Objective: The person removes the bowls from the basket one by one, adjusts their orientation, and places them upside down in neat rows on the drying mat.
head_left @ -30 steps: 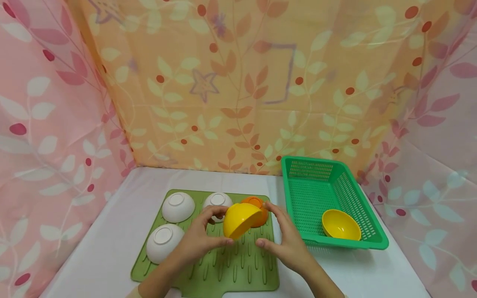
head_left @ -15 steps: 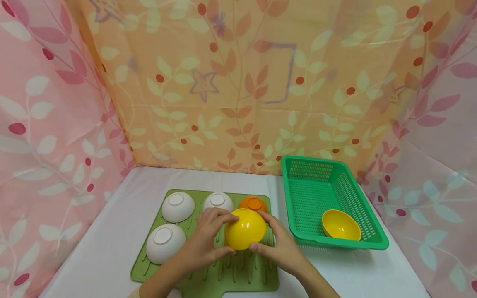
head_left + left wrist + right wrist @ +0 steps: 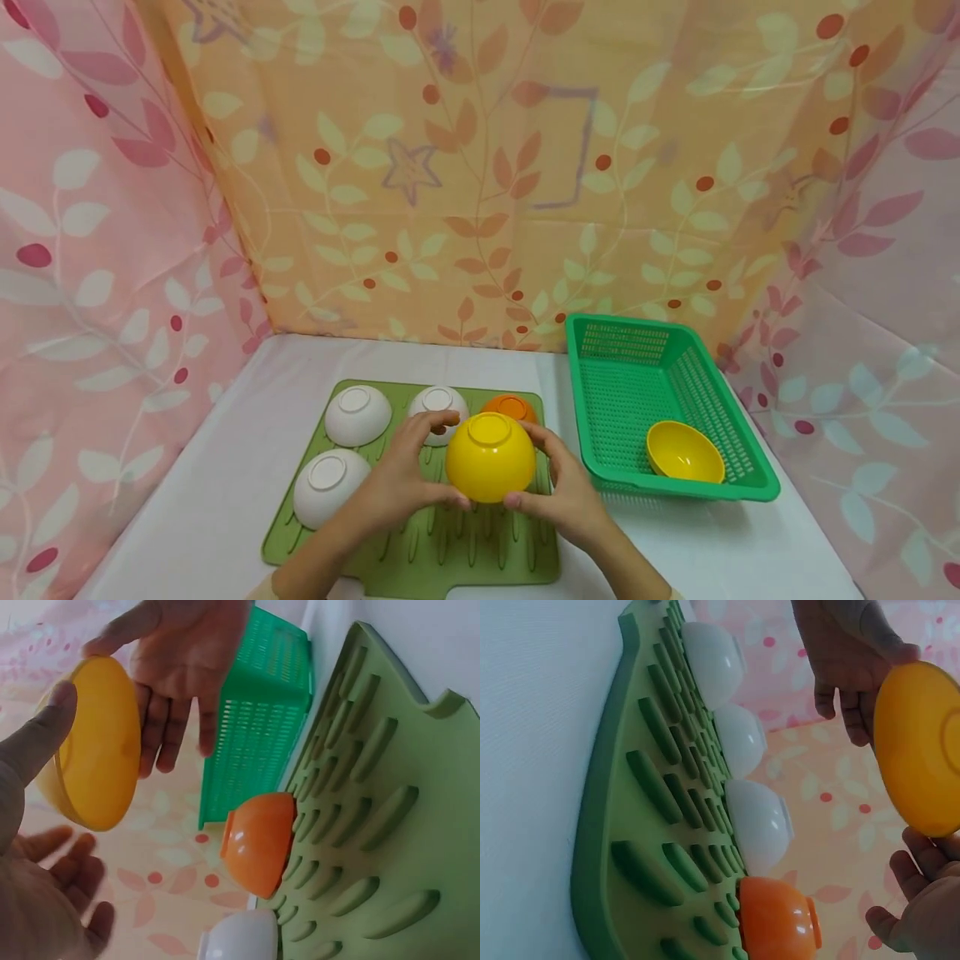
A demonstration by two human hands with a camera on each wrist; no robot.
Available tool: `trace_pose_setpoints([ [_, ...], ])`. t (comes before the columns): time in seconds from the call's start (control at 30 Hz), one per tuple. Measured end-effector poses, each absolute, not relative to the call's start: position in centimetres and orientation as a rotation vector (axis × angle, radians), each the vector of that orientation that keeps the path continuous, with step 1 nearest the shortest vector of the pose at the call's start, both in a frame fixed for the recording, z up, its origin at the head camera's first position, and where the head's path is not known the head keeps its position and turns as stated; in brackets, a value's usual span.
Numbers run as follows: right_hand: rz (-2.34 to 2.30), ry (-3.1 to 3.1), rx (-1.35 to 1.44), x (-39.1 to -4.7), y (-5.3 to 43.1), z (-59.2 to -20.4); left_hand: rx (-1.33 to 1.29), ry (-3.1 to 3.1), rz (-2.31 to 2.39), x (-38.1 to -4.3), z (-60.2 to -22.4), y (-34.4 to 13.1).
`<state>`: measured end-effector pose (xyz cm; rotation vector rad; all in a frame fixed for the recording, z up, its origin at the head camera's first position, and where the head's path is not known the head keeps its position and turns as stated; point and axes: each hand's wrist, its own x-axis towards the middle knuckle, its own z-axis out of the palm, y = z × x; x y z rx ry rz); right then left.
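Observation:
A yellow bowl [image 3: 491, 458] is held upside down above a green drying mat [image 3: 450, 550], its foot ring facing up. My right hand [image 3: 566, 496] grips the bowl's right side, thumb at the near rim and fingers behind. On the other side, the thumb of my left hand [image 3: 401, 475] touches the rim, while its fingers stand spread away from the wall, as the left wrist view shows. Behind the bowl an orange bowl [image 3: 512, 407] lies upside down on the mat. White bowls [image 3: 358, 415] stand inverted along the mat's left and back.
A green basket [image 3: 577, 400] with perforated walls stands to the right of the mat. Inside it, near the front right corner, another yellow bowl [image 3: 684, 452] leans with its opening up. Patterned cloth [image 3: 480, 167] encloses the white tabletop [image 3: 180, 517] at back and sides.
The bowl has turned from tilted sideways to upside down between my hands. My right hand has closed in and taken hold of it. My left fingers have lifted off its wall.

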<state>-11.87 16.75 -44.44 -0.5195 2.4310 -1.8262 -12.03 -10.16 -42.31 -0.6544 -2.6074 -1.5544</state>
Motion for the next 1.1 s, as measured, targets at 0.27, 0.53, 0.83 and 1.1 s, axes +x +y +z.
trace_pose_setpoints([
  [0.27,-1.748,2.462,-0.492,-11.4,15.4,-45.0,-0.628,-2.751,-1.585,-11.5,-42.4,-11.6],
  [0.53,-1.606,2.539,-0.543,-11.5,12.8,-46.2,-0.811,-2.880,-1.467,-11.8,-42.6,-15.3],
  [0.83,-1.386,2.593,-0.622,-12.9,10.3,-47.9,-0.931,-2.964,-1.131,-13.9,-43.4,-18.1],
  [1.1,-1.259,2.671,-0.627,-14.0,8.4,-49.4,-0.921,-3.023,-0.910,-15.7,-45.2,-18.8],
])
